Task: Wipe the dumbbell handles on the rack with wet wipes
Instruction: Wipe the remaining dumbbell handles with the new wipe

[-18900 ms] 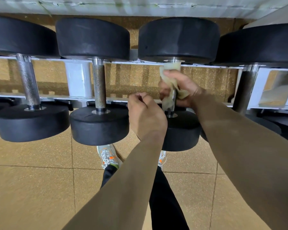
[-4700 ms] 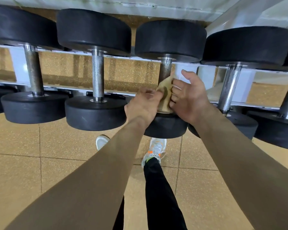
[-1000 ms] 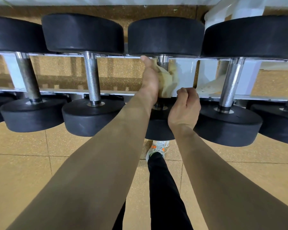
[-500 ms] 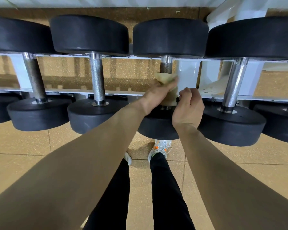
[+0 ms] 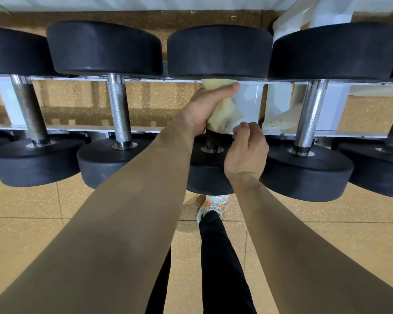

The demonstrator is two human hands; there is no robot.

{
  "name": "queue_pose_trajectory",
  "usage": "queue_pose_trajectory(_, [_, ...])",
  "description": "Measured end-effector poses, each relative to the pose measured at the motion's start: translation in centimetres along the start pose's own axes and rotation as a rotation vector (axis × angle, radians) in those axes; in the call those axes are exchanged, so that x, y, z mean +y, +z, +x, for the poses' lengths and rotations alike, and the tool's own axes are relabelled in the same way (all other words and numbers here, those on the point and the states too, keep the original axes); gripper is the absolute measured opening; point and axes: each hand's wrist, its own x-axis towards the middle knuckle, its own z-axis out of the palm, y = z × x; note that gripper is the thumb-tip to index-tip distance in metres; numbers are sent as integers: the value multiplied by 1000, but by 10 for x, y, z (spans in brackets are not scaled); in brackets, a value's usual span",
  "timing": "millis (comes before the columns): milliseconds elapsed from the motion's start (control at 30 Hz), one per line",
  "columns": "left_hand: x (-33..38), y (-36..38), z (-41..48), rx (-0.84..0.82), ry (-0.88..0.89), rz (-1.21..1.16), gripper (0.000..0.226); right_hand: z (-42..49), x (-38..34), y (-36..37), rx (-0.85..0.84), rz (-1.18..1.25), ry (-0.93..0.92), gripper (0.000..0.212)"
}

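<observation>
Left hand [image 5: 202, 109] closed round the wet wipe [image 5: 224, 116], fingers and thumb curled, pressing the beige sheet against the upper stretch of the dumbbell handle [image 5: 211, 138]. Thumb laid across the top of the wipe, right under the far black head [image 5: 218, 51]. Wipe bunched round the handle, one loose flap hanging out to its right. Bare dark metal of the handle showing only below the wipe, down to the collar on the near black head [image 5: 204, 175].

Right hand [image 5: 246, 152] just right of the handle's lower end, fingers curled in, back of the hand toward the camera, thumb and forefinger up by the wipe's bottom corner. Cannot tell whether pinching that corner or holding nothing.

Handle laid across the white rack rails [image 5: 77, 128], near head overhanging the floor.

Left of the handle, two more dumbbells side by side: a bright knurled bar [image 5: 119, 109] nearest, a duller bar [image 5: 30, 109] beyond it. Right of the handle, a shiny chrome bar [image 5: 310, 114]. Between the handle and that chrome bar, a white rack upright [image 5: 250, 103] and a pale crumpled sheet [image 5: 281, 120] lying at the nearer rail.

Below the handle, tan speckled floor tiles [image 5: 32, 234], a grey and orange shoe [image 5: 212, 206] under the near head, black trouser legs [image 5: 222, 268]. Beyond the far head, a strip of white wall [image 5: 123, 3].
</observation>
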Motion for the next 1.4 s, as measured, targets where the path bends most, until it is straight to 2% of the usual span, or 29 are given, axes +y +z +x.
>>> queue_pose_trajectory(100, [0, -7, -8, -98, -144, -56, 24, 0, 0, 0, -7, -7, 4, 42])
queue_pose_trajectory(167, [-7, -12, -7, -145, -207, 13, 31, 0, 0, 0, -5, -17, 5, 41])
queue_pose_trajectory(233, [-18, -15, -12, -203, -244, 124, 27, 0, 0, 0, -5, -29, 2, 42])
queue_pose_trajectory(267, [-23, -15, -14, -181, -244, 147, 24, 0, 0, 0, -6, -35, 3, 42])
queue_pose_trajectory(367, [-25, -5, -17, 24, -196, 251, 9, -1, -1, -1, -10, -30, 8, 41])
queue_pose_trajectory(500, [-29, 19, -12, 345, -256, 461, 36, -1, -2, 0, -11, -29, 6, 44])
queue_pose_trajectory(633, [-13, 26, 1, 466, -95, 464, 33, 0, 2, 1, -4, -35, -11, 43])
queue_pose_trajectory(700, [8, 25, 11, 454, -12, 406, 32, 1, 3, 1, -4, -43, -16, 43])
queue_pose_trajectory(733, [15, 23, 11, 422, 4, 343, 39, 1, 3, 1, -8, -47, -20, 44])
queue_pose_trajectory(800, [12, 15, 2, 299, -12, 219, 47, 1, 1, 0, -19, -53, -18, 42])
queue_pose_trajectory(833, [3, 8, -5, 196, -35, 202, 40, 0, 0, -1, -27, -53, -13, 41])
queue_pose_trajectory(900, [-21, -2, -21, 4, -126, 329, 20, 0, -1, -3, -44, -48, -11, 37])
queue_pose_trajectory(933, [-31, -8, -26, -40, -146, 396, 20, 1, -1, -3, -49, -50, -16, 37])
queue_pose_trajectory(1033, [-30, -13, -30, 9, -173, 830, 45, 0, 0, -4, -56, -80, -39, 39])
queue_pose_trajectory(1100, [-20, -10, -46, 59, -166, 1129, 40, -1, 0, -4, -81, -103, -55, 44])
queue_pose_trajectory(1133, [-18, -8, -54, 83, -153, 1178, 38, -1, -1, -6, -95, -109, -68, 45])
queue_pose_trajectory(1233, [-21, -8, -86, 200, -33, 1121, 27, 2, 0, -13, -196, -150, -60, 38])
queue_pose_trajectory(1300, [-22, -10, -108, 255, 59, 953, 14, 0, 0, -23, -288, -201, -70, 31])
queue_pose_trajectory(1367, [-19, -6, -132, 228, 121, 742, 6, -8, 2, -38, -333, -265, -174, 36])
queue_pose_trajectory(1400, [-18, -4, -141, 182, 134, 624, 10, -14, 0, -49, -355, -273, -217, 38])
